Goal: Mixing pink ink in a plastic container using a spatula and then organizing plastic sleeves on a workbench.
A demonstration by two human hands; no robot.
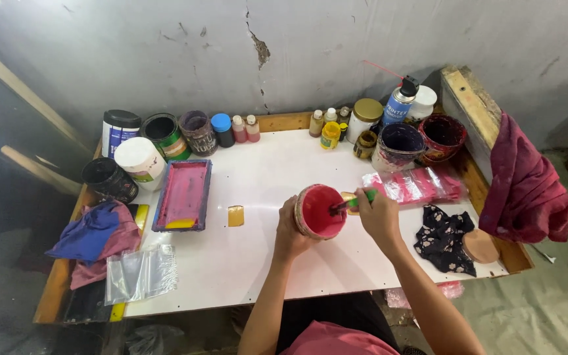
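Observation:
My left hand (288,230) grips a round tub of red paint (320,211), tilted so its opening faces me, just above the white tabletop (258,263). In my right hand (379,213) is a green-handled tool (359,200), whose tip dips into the red paint. A small tan object lies on the table just behind the tub, partly hidden by it.
A flat tray with pink paint (183,194) lies left. Cans, jars and small bottles (165,135) line the back edge, with a spray can (399,100) and two stained buckets (399,146) at right. Pink plastic packets (415,185), a floral cloth (443,236), a red rag (527,187), clear bags (141,273) surround.

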